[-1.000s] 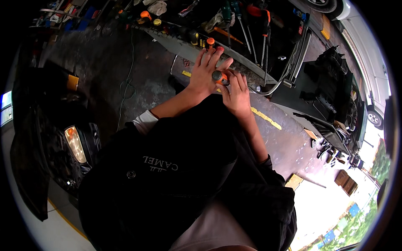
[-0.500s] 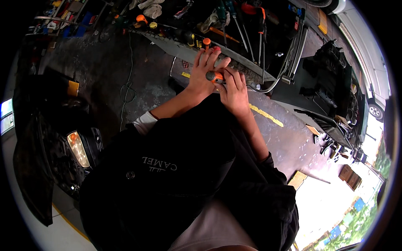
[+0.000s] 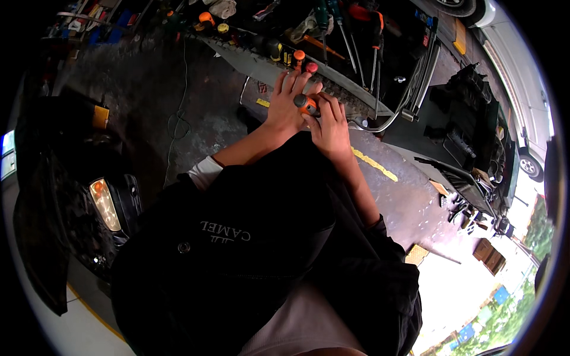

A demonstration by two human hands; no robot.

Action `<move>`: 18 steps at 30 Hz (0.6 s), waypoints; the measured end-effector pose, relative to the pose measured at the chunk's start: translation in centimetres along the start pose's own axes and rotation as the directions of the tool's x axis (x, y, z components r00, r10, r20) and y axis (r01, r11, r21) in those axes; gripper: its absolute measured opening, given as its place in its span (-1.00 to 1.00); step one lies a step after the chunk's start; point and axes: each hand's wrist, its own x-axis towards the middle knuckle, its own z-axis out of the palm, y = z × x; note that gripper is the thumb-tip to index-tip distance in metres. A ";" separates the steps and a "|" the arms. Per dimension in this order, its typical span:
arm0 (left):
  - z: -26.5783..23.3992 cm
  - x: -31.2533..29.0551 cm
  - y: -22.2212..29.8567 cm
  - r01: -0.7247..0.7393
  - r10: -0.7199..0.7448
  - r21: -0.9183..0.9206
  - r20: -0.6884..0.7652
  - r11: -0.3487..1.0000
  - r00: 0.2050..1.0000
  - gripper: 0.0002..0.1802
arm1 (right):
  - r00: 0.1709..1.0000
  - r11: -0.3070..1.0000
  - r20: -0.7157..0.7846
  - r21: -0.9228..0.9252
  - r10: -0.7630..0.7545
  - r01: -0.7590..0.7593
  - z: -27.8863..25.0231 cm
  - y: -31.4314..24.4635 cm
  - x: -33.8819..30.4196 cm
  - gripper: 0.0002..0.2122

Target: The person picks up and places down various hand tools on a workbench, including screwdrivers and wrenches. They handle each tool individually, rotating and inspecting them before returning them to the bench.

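Upper middle of the frame: right hand (image 3: pixel 330 126) has its grip clamped on an orange-and-black tool handle (image 3: pixel 306 105), long axis slanting up-left. Left hand (image 3: pixel 286 107) lies just beside it, fingers spread, touching the tool rack (image 3: pixel 332 89)

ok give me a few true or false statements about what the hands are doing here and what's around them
1. Both hands meet at a small tool with an orange and black handle. True.
2. The left hand hangs at the person's side. False: it is raised, fingers spread, beside the right hand.
3. Tools with orange handles sit in the tool rack just beyond the hands. True.
4. The floor under the hands is white tile. False: it is dark, stained concrete with a yellow line.
5. A vehicle headlight shows at the person's left. True.
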 end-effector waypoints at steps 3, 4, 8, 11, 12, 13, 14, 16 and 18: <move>0.1 -0.2 -0.3 0.013 -0.013 0.011 0.013 1.000 1.000 -0.35 | 0.996 0.994 0.033 0.071 0.078 -0.080 0.4 0.2 -0.1 -0.62; 0.1 -0.3 -0.4 0.017 -0.017 0.012 0.015 1.000 1.000 -0.36 | 0.994 0.990 0.049 0.097 0.098 -0.102 0.6 0.3 -0.1 -0.62; 0.0 -0.6 -0.8 0.035 -0.035 0.020 0.024 0.999 0.999 -0.37 | 0.999 0.992 0.027 0.119 0.042 -0.045 0.8 0.4 0.3 -0.63; 0.1 -0.5 -0.9 0.035 -0.035 0.006 0.020 0.999 0.999 -0.37 | 0.999 0.993 0.022 0.113 0.037 -0.039 0.9 0.3 0.3 -0.63; 0.2 -0.4 -1.0 0.040 -0.040 0.005 0.018 0.999 0.999 -0.36 | 0.999 0.994 0.024 0.109 0.029 -0.032 0.8 0.2 0.5 -0.63; 0.2 -0.4 -1.0 0.045 -0.045 0.004 0.015 0.999 0.999 -0.36 | 0.999 0.994 0.026 0.106 0.022 -0.024 0.7 0.1 0.6 -0.63; 0.2 -0.4 -1.1 0.039 -0.039 0.013 0.009 0.999 0.999 -0.36 | 0.999 0.995 0.029 0.101 0.023 -0.025 0.8 0.2 0.6 -0.63; -0.1 -0.4 -1.2 0.026 -0.026 0.030 0.000 0.999 1.000 -0.36 | 0.999 0.995 0.032 0.092 0.027 -0.030 0.9 0.3 0.5 -0.64; 0.1 -0.4 -1.1 0.016 -0.015 0.023 -0.010 1.000 1.000 -0.37 | 0.999 0.994 0.011 0.100 0.033 -0.034 1.0 0.3 0.5 -0.64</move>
